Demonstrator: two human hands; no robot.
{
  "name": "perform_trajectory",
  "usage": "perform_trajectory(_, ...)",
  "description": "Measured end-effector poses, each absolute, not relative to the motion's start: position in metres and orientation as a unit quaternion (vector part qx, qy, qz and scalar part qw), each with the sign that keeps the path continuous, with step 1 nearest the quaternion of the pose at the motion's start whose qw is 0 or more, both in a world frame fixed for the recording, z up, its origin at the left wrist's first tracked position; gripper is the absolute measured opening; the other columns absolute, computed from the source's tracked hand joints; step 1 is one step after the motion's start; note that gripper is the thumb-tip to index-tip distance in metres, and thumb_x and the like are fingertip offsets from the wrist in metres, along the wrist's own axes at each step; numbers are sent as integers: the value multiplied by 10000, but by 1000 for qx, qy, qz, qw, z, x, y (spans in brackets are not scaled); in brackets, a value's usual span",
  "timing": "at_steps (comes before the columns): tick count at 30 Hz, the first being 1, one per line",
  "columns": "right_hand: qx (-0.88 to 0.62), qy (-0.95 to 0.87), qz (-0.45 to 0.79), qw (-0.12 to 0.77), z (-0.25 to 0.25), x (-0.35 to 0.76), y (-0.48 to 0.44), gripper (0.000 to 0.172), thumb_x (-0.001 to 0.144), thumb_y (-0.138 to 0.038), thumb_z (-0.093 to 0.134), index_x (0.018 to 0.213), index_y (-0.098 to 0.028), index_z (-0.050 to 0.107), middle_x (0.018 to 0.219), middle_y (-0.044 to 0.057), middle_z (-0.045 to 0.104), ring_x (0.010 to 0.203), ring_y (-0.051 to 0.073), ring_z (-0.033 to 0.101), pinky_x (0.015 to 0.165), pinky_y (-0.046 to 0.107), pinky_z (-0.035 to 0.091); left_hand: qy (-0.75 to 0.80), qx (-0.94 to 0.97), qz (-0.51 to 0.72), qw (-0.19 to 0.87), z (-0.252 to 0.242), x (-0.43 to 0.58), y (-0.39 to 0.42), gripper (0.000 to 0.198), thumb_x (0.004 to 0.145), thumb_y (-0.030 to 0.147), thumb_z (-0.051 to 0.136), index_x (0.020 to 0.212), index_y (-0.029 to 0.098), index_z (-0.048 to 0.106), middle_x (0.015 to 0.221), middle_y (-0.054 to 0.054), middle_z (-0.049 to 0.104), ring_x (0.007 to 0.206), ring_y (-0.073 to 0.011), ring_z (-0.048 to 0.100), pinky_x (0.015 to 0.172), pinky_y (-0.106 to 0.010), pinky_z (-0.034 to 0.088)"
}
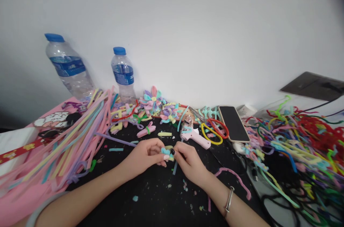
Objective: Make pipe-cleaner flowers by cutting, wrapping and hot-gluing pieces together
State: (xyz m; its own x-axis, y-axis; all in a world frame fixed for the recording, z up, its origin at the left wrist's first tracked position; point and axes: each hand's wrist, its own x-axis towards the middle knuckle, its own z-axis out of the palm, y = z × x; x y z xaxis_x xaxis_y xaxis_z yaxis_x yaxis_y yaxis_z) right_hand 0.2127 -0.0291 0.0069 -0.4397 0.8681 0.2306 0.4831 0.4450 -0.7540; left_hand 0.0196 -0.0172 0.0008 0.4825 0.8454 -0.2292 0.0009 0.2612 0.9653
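My left hand (150,152) is closed, with thumb and fingers pinching a small fuzzy pipe-cleaner piece (165,151) in light blue and yellow. On the other side of the piece, my right hand (190,162) is closed in a pinch at its edge. A small black spot shows between the fingertips, too small to name. Just behind the hands lies a pale pink hot glue gun (197,137), and a cut yellow strip (165,134) is close by. A pink pipe-cleaner bundle (146,129) tied with green lies beyond my left hand.
Scissors (206,134) with yellow and red handles and a phone (234,124) lie right of the glue gun. Long pipe cleaners (77,137) cover the left side; a tangled pile (309,148) fills the right. Two bottles (123,73) stand by the wall, near a pipe-cleaner flower (153,98).
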Motion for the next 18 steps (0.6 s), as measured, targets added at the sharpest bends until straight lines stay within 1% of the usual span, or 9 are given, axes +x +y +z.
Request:
perform_trajectory(8, -425, -794, 308, 307, 8, 213, -30, 261, 923, -161, 398, 665, -195, 417, 650, -21, 442, 588, 116, 404, 557, 236, 329, 412, 502, 311, 694, 2, 20, -18, 269, 702, 301, 768, 768, 167, 544, 616, 19, 685, 622, -171, 705, 632, -272, 552)
perform_trajectory(13, -421, -795, 308, 310, 8, 213, -30, 258, 911, -129, 405, 662, -195, 406, 649, -29, 428, 590, 112, 400, 561, 230, 318, 411, 490, 312, 703, 2, 20, -17, 283, 699, 300, 778, 752, 160, 538, 636, 6, 702, 617, -163, 705, 625, -264, 552)
perform_trajectory(18, -417, -795, 311, 312, 6, 213, -30, 262, 916, -138, 399, 661, -197, 400, 644, -32, 425, 592, 114, 408, 568, 228, 319, 409, 479, 318, 708, 2, 20, -17, 304, 698, 317, 784, 751, 157, 532, 657, -5, 714, 630, -165, 711, 634, -269, 557)
